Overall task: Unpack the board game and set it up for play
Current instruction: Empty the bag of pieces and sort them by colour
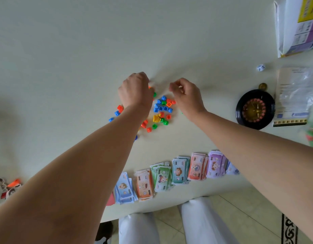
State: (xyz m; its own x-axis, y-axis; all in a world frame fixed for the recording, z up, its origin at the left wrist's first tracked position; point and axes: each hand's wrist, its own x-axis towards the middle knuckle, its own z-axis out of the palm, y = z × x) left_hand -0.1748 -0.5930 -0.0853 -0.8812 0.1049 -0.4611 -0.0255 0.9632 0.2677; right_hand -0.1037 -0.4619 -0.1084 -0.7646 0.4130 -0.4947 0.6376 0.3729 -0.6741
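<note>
A: While the left hand (pixel 134 90) and right hand (pixel 185 93) hang over the table (pixel 64 50), where do the plastic pieces (pixel 161 110) lie?

B: Scattered mid-table, between and beneath them. Left: fingers curled, contents blurred, cannot tell. Right: thumb against forefinger, same doubt. Play-money stacks (pixel 169 173) line the near edge; roulette wheel (pixel 255 110) at right.

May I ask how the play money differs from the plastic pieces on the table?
The play money lies in a tidy row of stacks sorted by colour near the table's front edge. The plastic pieces lie in a loose, mixed scatter farther back, mostly between the left hand and right hand. The play money is flat printed paper, while the plastic pieces are small solid-coloured blocks. Both rest on the table and come in several colours.
</note>
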